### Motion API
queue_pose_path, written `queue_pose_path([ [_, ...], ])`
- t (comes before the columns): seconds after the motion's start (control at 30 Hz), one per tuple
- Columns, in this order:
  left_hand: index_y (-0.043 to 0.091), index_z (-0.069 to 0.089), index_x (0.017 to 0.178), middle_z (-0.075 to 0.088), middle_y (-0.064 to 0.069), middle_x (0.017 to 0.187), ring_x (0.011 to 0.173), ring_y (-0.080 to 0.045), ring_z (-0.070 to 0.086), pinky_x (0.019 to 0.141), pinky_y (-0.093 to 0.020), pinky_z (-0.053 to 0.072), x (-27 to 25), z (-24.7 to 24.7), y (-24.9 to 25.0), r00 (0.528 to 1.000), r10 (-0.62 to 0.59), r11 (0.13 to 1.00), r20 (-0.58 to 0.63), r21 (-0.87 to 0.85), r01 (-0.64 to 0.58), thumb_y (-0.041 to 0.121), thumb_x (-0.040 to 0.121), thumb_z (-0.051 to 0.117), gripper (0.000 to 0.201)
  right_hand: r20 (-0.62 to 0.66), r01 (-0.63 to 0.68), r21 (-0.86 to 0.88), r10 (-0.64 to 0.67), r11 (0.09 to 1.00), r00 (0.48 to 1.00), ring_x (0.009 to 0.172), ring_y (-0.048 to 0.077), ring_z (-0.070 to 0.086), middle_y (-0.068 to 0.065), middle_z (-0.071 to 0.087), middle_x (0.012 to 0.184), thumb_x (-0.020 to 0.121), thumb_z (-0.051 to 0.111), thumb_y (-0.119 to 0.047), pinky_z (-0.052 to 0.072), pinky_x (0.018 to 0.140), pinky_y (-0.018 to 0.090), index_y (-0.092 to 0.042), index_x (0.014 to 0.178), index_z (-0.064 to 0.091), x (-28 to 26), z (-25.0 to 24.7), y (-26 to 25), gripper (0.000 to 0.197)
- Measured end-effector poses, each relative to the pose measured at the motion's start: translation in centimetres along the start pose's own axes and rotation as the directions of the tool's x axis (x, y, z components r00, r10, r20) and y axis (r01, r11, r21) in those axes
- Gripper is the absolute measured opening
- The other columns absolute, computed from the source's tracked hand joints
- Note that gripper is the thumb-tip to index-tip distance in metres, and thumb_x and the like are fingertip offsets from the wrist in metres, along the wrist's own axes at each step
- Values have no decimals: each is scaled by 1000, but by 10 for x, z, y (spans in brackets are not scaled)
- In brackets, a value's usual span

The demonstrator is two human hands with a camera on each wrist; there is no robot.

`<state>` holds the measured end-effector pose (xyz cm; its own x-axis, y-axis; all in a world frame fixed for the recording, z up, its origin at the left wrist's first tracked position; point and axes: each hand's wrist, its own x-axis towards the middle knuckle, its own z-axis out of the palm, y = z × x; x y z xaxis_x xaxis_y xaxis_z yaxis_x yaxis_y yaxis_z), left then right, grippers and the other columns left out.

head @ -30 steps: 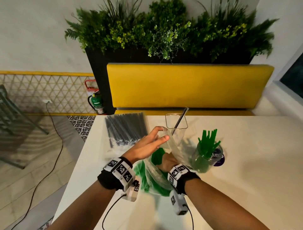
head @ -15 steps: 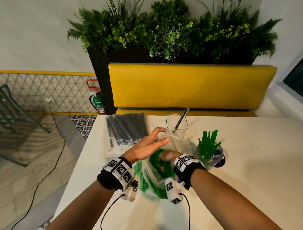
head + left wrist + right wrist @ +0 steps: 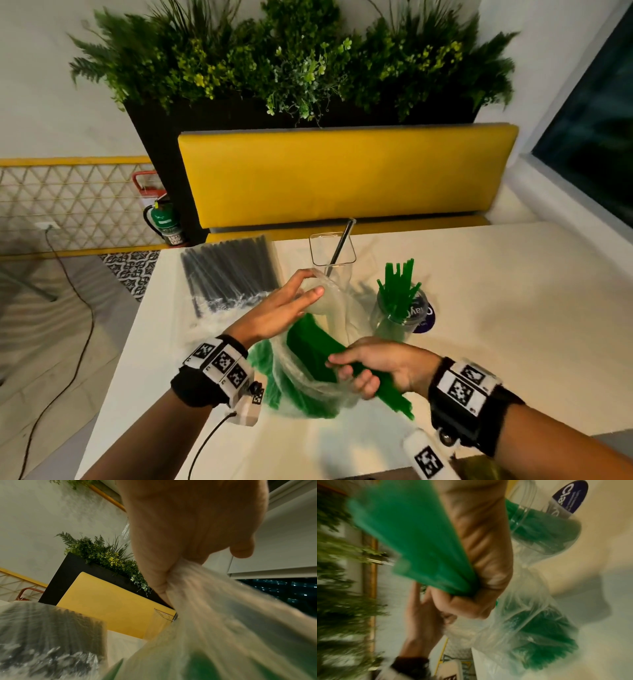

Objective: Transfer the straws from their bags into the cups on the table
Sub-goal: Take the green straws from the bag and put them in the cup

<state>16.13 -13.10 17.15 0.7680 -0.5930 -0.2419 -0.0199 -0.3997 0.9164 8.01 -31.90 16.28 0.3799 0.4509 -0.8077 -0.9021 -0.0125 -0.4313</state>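
Café or casual eatery, seating area. Evidence: yellow padded bench [image 3: 346, 173] set against a white table [image 3: 496, 308]; black planter box [image 3: 164, 137] of greenery [image 3: 294, 51] behind the bench; bulk bags of black straws [image 3: 229, 270] and green straws [image 3: 308, 346] beside clear cups [image 3: 399, 313]; green fire extinguisher [image 3: 163, 219] on the lattice-panelled wall [image 3: 68, 202]; patterned floor tiles [image 3: 132, 267].
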Motion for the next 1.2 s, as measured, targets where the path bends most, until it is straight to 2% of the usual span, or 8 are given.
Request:
queue_pose_path([
  [0.13, 40, 35, 135, 50, 3, 124, 104, -10, 55, 99, -33, 47, 2, -3, 0, 998, -17, 1000, -63, -8, 17, 60, 90, 30, 49, 15, 140, -309, -143, 941, 990, 38, 6, 34, -5, 43, 61, 97, 54, -22, 30, 33, 16, -9, 96, 41, -73, -6, 29, 19],
  [0.27, 49, 37, 128, 54, -2, 99, 86, -12, 57, 68, -23, 49, 2, -11, -8, 989, -38, 998, -143, 42, 44, 67, 91, 22, 44, -7, 347, -616, -445, 707, 895, 53, 10, 48, -4, 50, 71, 92, 57, -38, 45, 49, 22, -24, 117, 44, -143, -32, 41, 31],
  [0.37, 51, 40, 125, 55, 2, 107, 104, -18, 57, 88, -33, 48, 4, -11, -10, 985, -45, 999, -166, -17, 43, 73, 89, 24, 46, -142, 603, -645, -849, 470, 510, 61, 18, 49, 2, 51, 70, 91, 57, -41, 46, 58, 31, -29, 105, 50, -156, -57, 24, 20],
  [0.43, 49, 41, 122, 54, 10, 105, 104, -16, 56, 87, -30, 45, 4, -7, -9, 984, -37, 999, -177, -27, 33, 65, 95, 23, 37, -272, 765, -542, -934, 349, 234, 61, 19, 46, 2, 47, 70, 93, 53, -29, 44, 60, 32, -23, 97, 46, -141, -78, 2, 10],
  [0.53, 53, 41, 121, 52, 13, 99, 87, -5, 56, 75, -28, 47, 2, 0, -5, 984, -17, 999, -180, 33, 24, 76, 87, 21, 45, -440, 859, -435, -896, 271, 59, 62, 13, 42, -2, 43, 71, 99, 46, -16, 40, 63, 31, -23, 105, 42, -102, -113, -32, 10],
  [0.77, 50, 42, 122, 55, -7, 84, 70, -4, 58, 63, -16, 46, 7, 10, -3, 979, 20, 995, -204, 102, 1, 86, 76, 21, 62, -525, 886, -392, -851, 249, 7, 61, 12, 40, -3, 41, 69, 98, 52, -24, 39, 60, 27, -19, 110, 45, -22, -132, -55, 14],
  [0.97, 35, 44, 128, 49, 10, 77, 58, 6, 55, 70, -17, 49, 5, 18, 3, 972, 26, 999, -234, 45, -16, 59, 94, 28, 44, -637, 863, -365, -770, 350, 43, 73, 11, 60, -3, 59, 81, 92, 61, -28, 53, 76, 31, -10, 119, 49, 18, -128, -48, 34],
  [1.2, 42, 49, 123, 60, 14, 104, 89, 4, 61, 73, -10, 46, 5, 16, 0, 969, 50, 999, -244, -1, -52, 73, 86, 36, 51, -711, 905, -250, -700, 346, 71, 97, 21, 65, 5, 66, 103, 86, 70, -22, 57, 83, 32, -7, 123, 52, 21, -126, -54, 44],
])
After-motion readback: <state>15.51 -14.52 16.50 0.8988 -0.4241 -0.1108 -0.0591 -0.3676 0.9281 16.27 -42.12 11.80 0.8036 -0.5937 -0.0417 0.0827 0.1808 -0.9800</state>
